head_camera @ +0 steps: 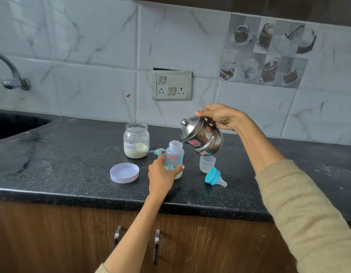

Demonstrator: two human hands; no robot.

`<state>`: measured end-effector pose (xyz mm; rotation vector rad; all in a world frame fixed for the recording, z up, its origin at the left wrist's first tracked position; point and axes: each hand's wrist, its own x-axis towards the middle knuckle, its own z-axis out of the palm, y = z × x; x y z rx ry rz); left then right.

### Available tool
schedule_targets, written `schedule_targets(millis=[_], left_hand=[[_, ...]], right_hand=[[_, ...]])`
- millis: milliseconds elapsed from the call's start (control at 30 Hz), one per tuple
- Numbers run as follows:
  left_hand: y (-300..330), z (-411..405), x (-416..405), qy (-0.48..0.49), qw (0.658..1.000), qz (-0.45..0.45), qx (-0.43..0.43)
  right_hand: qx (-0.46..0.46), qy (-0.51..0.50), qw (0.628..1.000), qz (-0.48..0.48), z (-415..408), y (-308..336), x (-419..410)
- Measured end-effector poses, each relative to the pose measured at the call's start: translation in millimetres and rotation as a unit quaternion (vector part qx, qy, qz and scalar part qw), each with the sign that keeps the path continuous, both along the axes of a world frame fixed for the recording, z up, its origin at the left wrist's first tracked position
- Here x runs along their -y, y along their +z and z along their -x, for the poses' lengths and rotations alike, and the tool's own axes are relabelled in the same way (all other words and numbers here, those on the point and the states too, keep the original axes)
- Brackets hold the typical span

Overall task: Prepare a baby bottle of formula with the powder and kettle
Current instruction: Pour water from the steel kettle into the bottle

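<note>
An open baby bottle [175,154] with orange and teal print stands on the black counter [72,154]. My left hand [161,173] wraps around its lower half. My right hand [222,117] grips the handle of a small steel kettle [204,137], tilted left with its spout over the bottle's mouth. Behind the bottle on the left stands an open glass jar [136,140] labelled "Formula", with pale powder at its bottom. A teal scoop [158,152] lies between jar and bottle.
The jar's lilac lid [124,173] lies upside down left of my left hand. A clear bottle cap [207,164] and the blue ring with nipple [215,177] lie right of the bottle. A sink [17,125] and tap [11,75] are far left; a socket panel [171,85] is on the wall.
</note>
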<state>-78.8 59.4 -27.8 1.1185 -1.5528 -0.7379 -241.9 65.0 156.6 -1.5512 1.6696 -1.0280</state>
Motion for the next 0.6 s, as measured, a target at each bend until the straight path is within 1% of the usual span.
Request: schedule_targets(millis=[600], left_hand=[[1.0,-0.5,-1.6,0.004,1.000,-0.001,0.007]], right_hand=[[-0.019,-0.004,1.000,-0.010,-1.5,3.5,2.5]])
